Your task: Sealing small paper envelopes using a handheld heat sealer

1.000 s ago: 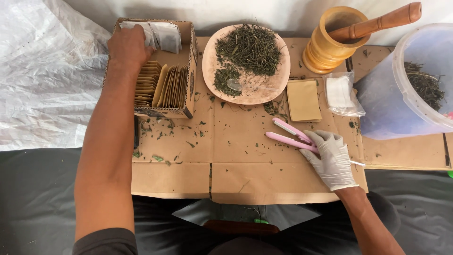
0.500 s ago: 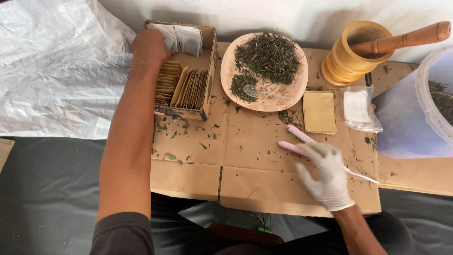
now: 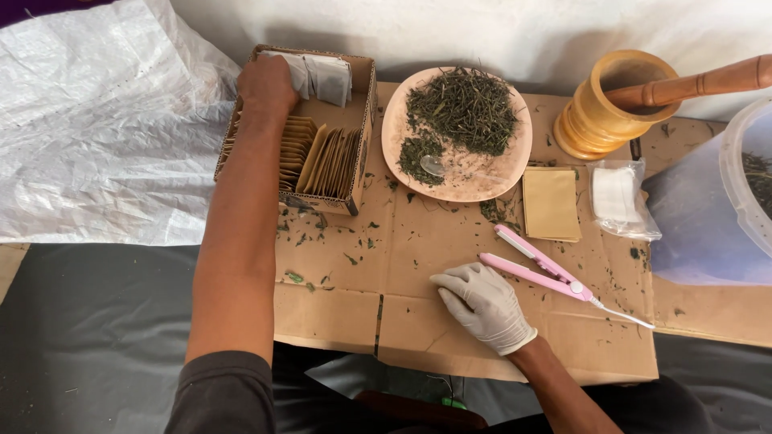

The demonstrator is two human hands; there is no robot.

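Note:
My left hand (image 3: 265, 87) reaches into the back of a cardboard box (image 3: 363, 128). It rests on white sachets (image 3: 322, 76), its fingers curled down and hidden. Brown paper sachets (image 3: 322, 161) stand in rows in the front of the box. My gloved right hand (image 3: 482, 304) lies on the cardboard sheet (image 3: 418, 241), fingers slightly apart and holding nothing. A pink clamp-shaped sealer (image 3: 537, 269) lies just right of it, with a thin cord trailing right. A round plate (image 3: 466, 181) holds dried green herbs (image 3: 462, 108) and a small spoon (image 3: 433, 165).
A flat brown sachet (image 3: 551, 202) and a clear bag of white pads (image 3: 618, 197) lie right of the plate. Behind them stands a wooden mortar (image 3: 599, 108) with its pestle (image 3: 700, 82). A translucent tub (image 3: 744, 185) is at far right, white plastic sheeting (image 3: 96, 128) at left.
My right hand has come off the pink sealer and slid left onto the bare cardboard. My left hand stays in the box. The view has shifted slightly.

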